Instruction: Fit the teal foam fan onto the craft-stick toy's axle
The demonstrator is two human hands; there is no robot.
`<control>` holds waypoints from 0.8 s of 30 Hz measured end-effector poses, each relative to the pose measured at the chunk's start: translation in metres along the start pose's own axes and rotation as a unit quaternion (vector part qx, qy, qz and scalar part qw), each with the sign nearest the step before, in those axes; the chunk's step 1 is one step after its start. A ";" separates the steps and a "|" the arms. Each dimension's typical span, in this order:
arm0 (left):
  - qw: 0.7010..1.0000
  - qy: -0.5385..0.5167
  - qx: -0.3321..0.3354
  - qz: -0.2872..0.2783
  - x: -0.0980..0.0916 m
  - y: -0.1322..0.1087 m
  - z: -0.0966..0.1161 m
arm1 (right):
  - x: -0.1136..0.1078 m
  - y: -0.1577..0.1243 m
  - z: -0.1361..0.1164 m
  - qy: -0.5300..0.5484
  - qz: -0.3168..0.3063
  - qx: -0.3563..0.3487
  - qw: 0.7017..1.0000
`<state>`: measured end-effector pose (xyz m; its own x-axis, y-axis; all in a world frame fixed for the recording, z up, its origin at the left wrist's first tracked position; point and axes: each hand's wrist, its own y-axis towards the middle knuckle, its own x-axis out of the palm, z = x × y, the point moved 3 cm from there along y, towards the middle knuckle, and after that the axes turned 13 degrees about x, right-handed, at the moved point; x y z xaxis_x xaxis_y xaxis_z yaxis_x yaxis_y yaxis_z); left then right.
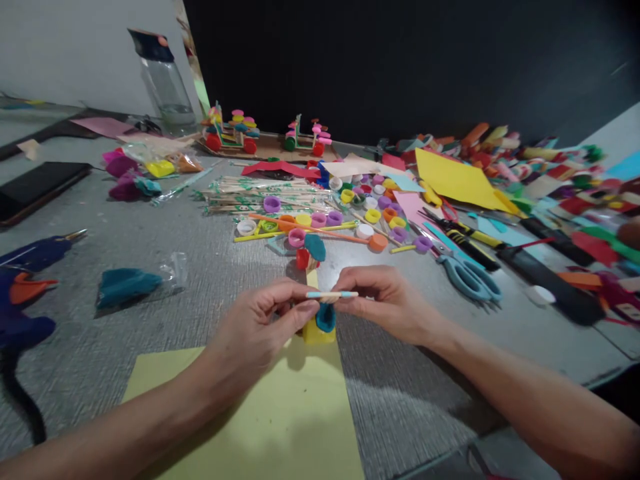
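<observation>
A short wooden stick (329, 296) with light-blue bands near its ends lies level between my two hands. My left hand (273, 310) pinches its left end between thumb and fingers. At the right end, the closed thumb and fingers of my right hand (383, 300) grip it. Just below and behind the stick is a small handmade model, partly hidden by my hands. It shows a yellow base (320, 335), a teal hollow lump (326, 320), a pale strip (312, 277), a teal piece (315, 247) and a red cap (302, 259).
Yellow paper (280, 413) lies in front of me. A glue gun (25, 293) and a teal clay packet (127, 287) are left; scissors (470, 279) and pliers (463, 240) right. Behind are bottle caps (373, 215), wrapped sticks (265, 193), two toy cars (233, 133) and a water bottle (167, 87).
</observation>
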<state>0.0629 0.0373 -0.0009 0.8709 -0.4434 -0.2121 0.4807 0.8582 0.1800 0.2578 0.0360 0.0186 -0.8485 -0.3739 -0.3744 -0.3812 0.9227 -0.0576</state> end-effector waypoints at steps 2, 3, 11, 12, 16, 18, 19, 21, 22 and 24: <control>1.000 -0.006 -0.014 -0.007 0.001 0.000 -0.001 | 0.000 0.000 0.001 -0.004 0.006 0.003 1.000; 1.000 -0.008 -0.017 -0.008 0.001 0.001 -0.001 | 0.000 0.000 0.001 -0.006 0.007 0.002 1.000; 1.000 0.007 -0.028 -0.003 -0.001 0.000 0.001 | -0.002 -0.001 -0.004 -0.021 -0.002 -0.014 1.000; 1.000 0.010 -0.027 -0.006 -0.001 0.000 0.001 | -0.002 -0.002 -0.004 -0.019 -0.011 -0.010 1.000; 1.000 0.017 -0.009 0.008 -0.001 0.000 0.003 | -0.004 -0.003 -0.002 -0.015 -0.026 -0.006 1.000; 0.999 0.041 0.001 0.025 -0.001 0.001 0.006 | -0.004 -0.003 -0.001 -0.019 -0.015 -0.003 1.000; 0.998 0.055 0.003 0.028 0.000 0.001 0.008 | -0.003 -0.003 -0.001 -0.021 -0.009 0.000 1.000; 0.997 0.074 0.007 0.022 0.001 0.002 0.011 | -0.001 -0.003 -0.002 -0.023 0.000 0.003 1.000; 0.997 0.077 0.009 0.017 0.002 0.003 0.012 | 0.000 -0.003 -0.003 -0.024 0.003 0.002 1.000; 0.997 0.077 0.020 0.013 0.003 0.005 0.014 | 0.001 -0.003 -0.005 -0.030 0.010 -0.004 0.999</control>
<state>0.0693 0.0362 0.0131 0.8586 -0.3729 -0.3518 0.4641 0.8569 0.2243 0.2557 0.0326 0.0228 -0.8322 -0.3495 -0.4305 -0.3684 0.9287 -0.0419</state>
